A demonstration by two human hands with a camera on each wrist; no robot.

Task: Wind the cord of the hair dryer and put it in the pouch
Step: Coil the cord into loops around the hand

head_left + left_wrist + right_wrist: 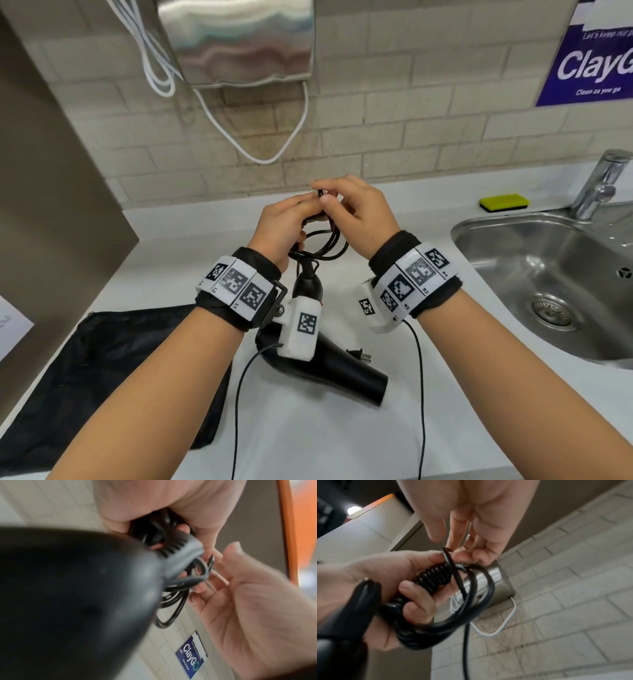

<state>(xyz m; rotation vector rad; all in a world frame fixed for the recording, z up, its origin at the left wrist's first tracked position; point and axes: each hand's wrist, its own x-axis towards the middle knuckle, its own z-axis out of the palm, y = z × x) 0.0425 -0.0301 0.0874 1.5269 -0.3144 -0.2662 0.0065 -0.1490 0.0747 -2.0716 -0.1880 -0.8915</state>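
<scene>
The black hair dryer (pixel 337 371) points its barrel toward me over the white counter, handle (pixel 307 286) up below my hands. My left hand (pixel 301 219) grips the wound black cord (pixel 325 248) as a bundle of loops just above the handle. My right hand (pixel 325 197) pinches one strand at the top of the bundle. In the right wrist view, tight turns of the cord (pixel 433 577) wrap the bundle inside my left hand (pixel 412 595). The plug (pixel 358 354) shows beside the barrel. The black pouch (pixel 113 370) lies flat on the counter at the left.
A steel sink (pixel 496 240) with a faucet (pixel 603 181) is at the right, and a yellow sponge (pixel 503 202) lies behind it. A metal wall unit (pixel 239 41) with white cables (pixel 274 144) hangs ahead. A brown panel (pixel 41 171) bounds the left side.
</scene>
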